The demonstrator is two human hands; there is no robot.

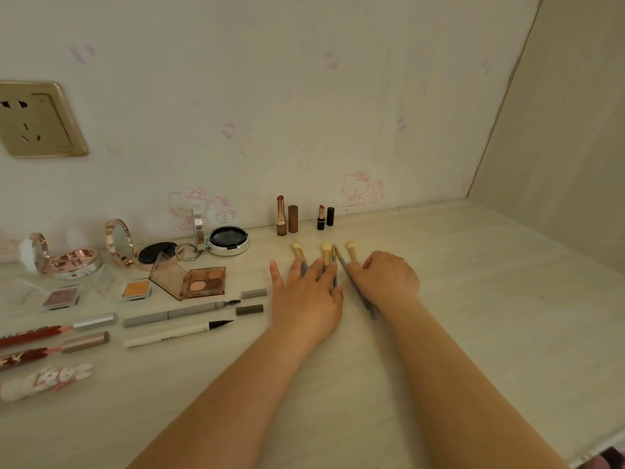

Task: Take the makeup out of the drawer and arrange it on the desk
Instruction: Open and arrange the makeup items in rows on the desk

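Several small makeup brushes (326, 251) with pale tips and grey-blue handles lie side by side on the pale desk (473, 299), tips toward the wall. My left hand (306, 294) rests flat over the left brushes' handles, fingers spread. My right hand (389, 277) is curled over the rightmost brush (351, 249), fingertips touching its handle; a thin brush (351, 282) lies slanted between the hands. Two uncapped lipsticks (281, 216) (321, 218) stand by the wall with their caps beside them. The drawer is out of view.
At the left lie an open eyeshadow palette (203, 282), open compacts (228, 240), small shadow pots (135, 290), a brow pencil (182, 312), an eyeliner (176, 334) and lip glosses (50, 330). A wall socket (37, 120) is at upper left. A side wall (558, 164) bounds the right.
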